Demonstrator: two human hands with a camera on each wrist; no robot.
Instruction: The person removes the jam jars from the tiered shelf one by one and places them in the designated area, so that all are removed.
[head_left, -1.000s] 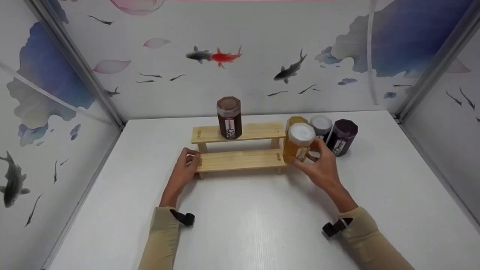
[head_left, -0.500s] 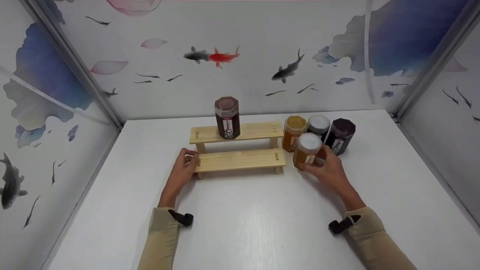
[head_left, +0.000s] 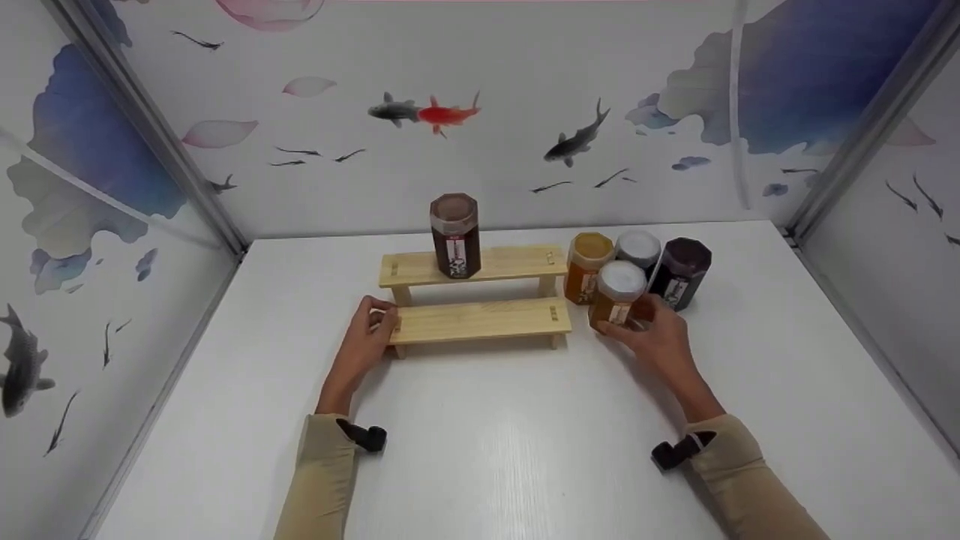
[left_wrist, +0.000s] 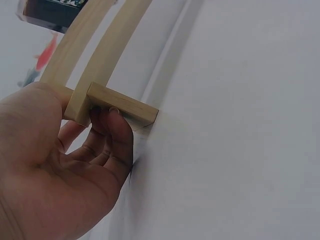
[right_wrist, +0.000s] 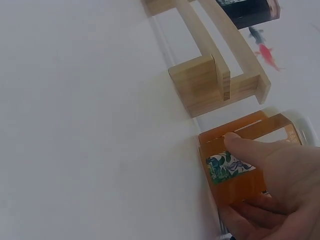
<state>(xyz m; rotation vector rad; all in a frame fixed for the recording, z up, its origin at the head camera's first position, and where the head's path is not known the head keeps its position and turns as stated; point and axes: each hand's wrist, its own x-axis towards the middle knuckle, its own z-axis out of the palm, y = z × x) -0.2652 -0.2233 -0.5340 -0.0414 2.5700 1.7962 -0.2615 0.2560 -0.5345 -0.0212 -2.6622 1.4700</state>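
My right hand (head_left: 654,330) grips an amber honey jar (right_wrist: 235,185) with a white lid, thumb on one side and fingers round the other. The jar stands just right of a two-step wooden rack (head_left: 480,321). At the rack's left end, my left hand (head_left: 369,334) holds the lower step. In the left wrist view, the fingers (left_wrist: 122,135) curl in against the wooden leg (left_wrist: 125,102) under that step. A dark brown jar (head_left: 456,240) stands upright on the upper step, left of its middle.
Behind the held jar stand a yellow-lidded amber jar (head_left: 589,266) and a white-lidded jar (head_left: 637,247), partly hidden. A dark purple jar (head_left: 681,274) is to their right. Printed white panels with fish enclose the white table (head_left: 480,450) at the back and sides.
My right hand has brought the amber jar down and to the right, away from the rack's end, then slightly back toward the other jars. My left hand has stayed on the rack.
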